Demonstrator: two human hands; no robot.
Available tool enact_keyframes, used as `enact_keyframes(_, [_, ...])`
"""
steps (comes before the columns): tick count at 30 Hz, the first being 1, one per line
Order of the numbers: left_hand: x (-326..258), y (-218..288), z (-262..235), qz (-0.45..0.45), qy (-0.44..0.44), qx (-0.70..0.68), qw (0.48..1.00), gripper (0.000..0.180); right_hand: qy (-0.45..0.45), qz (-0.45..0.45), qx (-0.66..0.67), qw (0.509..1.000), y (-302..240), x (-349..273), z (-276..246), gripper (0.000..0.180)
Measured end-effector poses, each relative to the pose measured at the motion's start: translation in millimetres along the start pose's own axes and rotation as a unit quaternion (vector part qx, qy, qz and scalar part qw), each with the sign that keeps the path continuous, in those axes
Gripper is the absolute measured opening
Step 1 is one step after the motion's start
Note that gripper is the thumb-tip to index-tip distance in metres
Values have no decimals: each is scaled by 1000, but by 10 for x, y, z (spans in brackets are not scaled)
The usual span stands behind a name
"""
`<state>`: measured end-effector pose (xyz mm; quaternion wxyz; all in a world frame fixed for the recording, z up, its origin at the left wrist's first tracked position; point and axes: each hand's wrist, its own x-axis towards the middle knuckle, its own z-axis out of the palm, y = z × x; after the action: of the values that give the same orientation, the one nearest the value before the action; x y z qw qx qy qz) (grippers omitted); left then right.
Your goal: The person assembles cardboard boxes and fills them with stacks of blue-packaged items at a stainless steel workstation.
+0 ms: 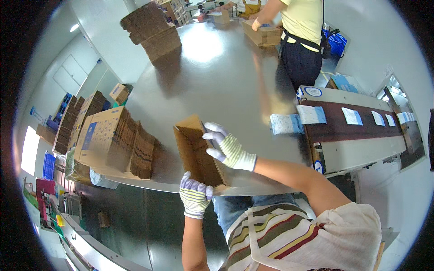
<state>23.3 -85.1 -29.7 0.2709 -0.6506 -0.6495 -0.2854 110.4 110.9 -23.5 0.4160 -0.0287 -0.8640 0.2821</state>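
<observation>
An open cardboard box (195, 156) stands at the near edge of the metal table, its brown inside facing up. My left hand (195, 196), in a striped knit glove, is closed at the box's near left corner with fingers curled on its edge. Over the box's right wall is my right hand (233, 151), gloved alike, its thumb and fingers apart. No other thing shows in either hand.
Flattened cartons (106, 140) are stacked at the left, with another carton stack (153, 34) farther back. To the right, a conveyor (357, 124) carries several white-and-blue packets; one packet (287, 123) overhangs the table (217, 86). A co-worker (300, 40) handles a box across the table.
</observation>
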Motion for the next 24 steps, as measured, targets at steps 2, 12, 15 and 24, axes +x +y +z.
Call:
enact_keyframes(2, [23,18,-7,-6,0,-9,1000,17,-32,9,-6,999,52,-217,-232,42])
enact_keyframes(12, [-42,-28,31,-28,19,4,999,19,-229,326,-137,907,1900,-615,-2477,27])
enact_keyframes(15, [-50,-25,82,-28,27,6,999,18,-363,322,-211,848,1973,-518,-2910,27])
enact_keyframes(24, [-104,-33,17,-34,30,3,999,16,-555,316,-233,734,1982,-58,-2529,67])
